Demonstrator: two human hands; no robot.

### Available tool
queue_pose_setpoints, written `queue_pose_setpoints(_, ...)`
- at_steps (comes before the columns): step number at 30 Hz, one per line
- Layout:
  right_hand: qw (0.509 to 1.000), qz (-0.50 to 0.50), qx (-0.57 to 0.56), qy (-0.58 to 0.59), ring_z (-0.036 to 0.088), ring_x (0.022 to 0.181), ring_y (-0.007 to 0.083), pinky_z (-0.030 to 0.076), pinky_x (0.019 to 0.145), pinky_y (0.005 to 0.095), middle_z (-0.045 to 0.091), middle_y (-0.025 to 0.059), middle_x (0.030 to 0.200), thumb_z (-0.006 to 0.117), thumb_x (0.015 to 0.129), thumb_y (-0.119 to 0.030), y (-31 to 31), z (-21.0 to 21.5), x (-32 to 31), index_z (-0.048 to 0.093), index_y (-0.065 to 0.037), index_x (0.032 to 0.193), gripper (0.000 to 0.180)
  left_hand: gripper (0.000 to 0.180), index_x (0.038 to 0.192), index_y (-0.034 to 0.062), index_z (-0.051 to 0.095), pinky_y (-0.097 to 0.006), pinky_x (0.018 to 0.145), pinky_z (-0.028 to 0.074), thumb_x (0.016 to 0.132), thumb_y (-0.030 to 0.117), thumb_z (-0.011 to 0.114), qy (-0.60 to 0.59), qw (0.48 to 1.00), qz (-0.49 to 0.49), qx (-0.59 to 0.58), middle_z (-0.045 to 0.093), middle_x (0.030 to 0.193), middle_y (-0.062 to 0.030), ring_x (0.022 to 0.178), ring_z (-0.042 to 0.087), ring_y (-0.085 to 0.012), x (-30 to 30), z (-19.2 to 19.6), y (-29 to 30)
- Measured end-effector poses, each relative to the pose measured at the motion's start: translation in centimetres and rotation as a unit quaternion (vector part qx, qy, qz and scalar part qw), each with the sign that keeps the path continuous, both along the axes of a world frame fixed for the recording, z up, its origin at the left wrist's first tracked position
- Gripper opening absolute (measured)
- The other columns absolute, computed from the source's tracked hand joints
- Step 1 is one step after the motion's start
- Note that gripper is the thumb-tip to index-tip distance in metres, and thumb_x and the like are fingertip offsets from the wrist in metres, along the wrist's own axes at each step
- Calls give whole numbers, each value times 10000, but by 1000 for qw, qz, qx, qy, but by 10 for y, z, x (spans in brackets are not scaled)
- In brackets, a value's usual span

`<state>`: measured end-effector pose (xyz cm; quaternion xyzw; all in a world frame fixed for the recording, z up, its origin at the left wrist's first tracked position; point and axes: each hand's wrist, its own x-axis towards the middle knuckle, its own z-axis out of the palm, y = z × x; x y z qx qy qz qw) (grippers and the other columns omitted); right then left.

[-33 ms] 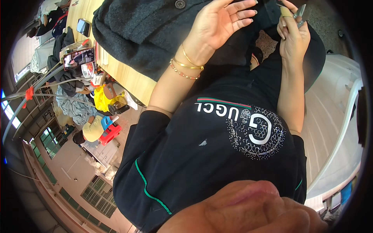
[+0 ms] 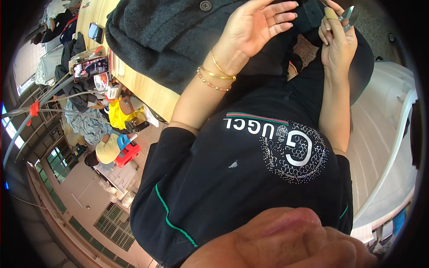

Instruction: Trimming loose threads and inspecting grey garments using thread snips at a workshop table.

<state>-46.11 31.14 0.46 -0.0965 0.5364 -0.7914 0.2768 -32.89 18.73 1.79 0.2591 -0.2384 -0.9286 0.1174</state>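
A dark grey woollen coat (image 2: 156,42) with a black button (image 2: 205,6) lies over the table edge and toward my lap. My left hand (image 2: 257,29) hovers over the coat, palm turned up and fingers stretched out. Two gold bangles and a beaded bracelet (image 2: 212,85) circle that wrist. To the right, my right hand (image 2: 338,47) is closed round small metal thread snips (image 2: 350,17), blades pointing up and away. A yellowish cover (image 2: 330,13) sits on one of its fingers. Dark cloth (image 2: 312,11) shows just left of those fingertips, at the picture's top edge; whether they pinch it is unclear.
The pale wooden table (image 2: 149,91) carries a dark phone (image 2: 95,32) and a propped-up phone with a lit screen (image 2: 90,68). A white curved trough or sheet (image 2: 380,120) stands on my right. Farther left, a person in yellow (image 2: 107,149) sits near a red crate (image 2: 127,155).
The snips have turned slightly in my right hand, with their blades showing more apart. My left hand has shifted a little to the right.
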Motion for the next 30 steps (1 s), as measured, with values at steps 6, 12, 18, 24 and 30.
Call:
queue_pose_setpoints(6, 998, -28, -43, -20, 373, 456, 4, 279, 407, 160, 494, -58, 650, 587, 973, -92, 4, 4, 1, 604, -40, 1140, 175, 417, 1240, 43, 576, -320, 917, 472, 967, 356, 611, -43, 998, -35, 25, 628, 1218, -96, 1062, 589, -195, -38, -31, 10)
queue_pose_setpoints(12, 998, -20, -59, -14, 381, 461, 4, 284, 407, 162, 501, -59, 656, 584, 974, -86, 6, -3, 0, 608, -42, 1138, 171, 299, 819, 98, 627, -235, 629, 478, 908, 371, 711, -100, 986, 102, 92, 618, 769, 13, 666, 554, -112, -77, -81, 12)
queue_pose_setpoints(18, 996, -11, -83, -4, 376, 461, 2, 284, 406, 159, 499, -60, 664, 575, 978, -80, 7, -8, -1, 608, -44, 1139, 168, 245, 921, 106, 651, -270, 735, 481, 931, 349, 683, -136, 969, 175, -109, 631, 875, 1, 791, 570, -121, -74, -72, 27)
queue_pose_setpoints(24, 995, -3, -93, -23, 374, 456, 2, 287, 401, 156, 498, -57, 660, 557, 986, -85, 13, 1, -3, 608, -43, 1138, 166, 351, 1220, 35, 541, -409, 1068, 404, 1006, 313, 559, -10, 994, 102, -49, 619, 1167, -112, 1188, 539, -264, -46, -39, 30)
queue_pose_setpoints(30, 997, 9, -72, -25, 365, 449, 2, 280, 402, 153, 492, -61, 646, 575, 977, -99, 13, 3, -1, 620, -38, 1123, 165, 227, 1066, 63, 578, -391, 925, 514, 1024, 280, 526, 37, 995, 83, -30, 663, 1037, -119, 993, 648, -247, -19, -27, 26)
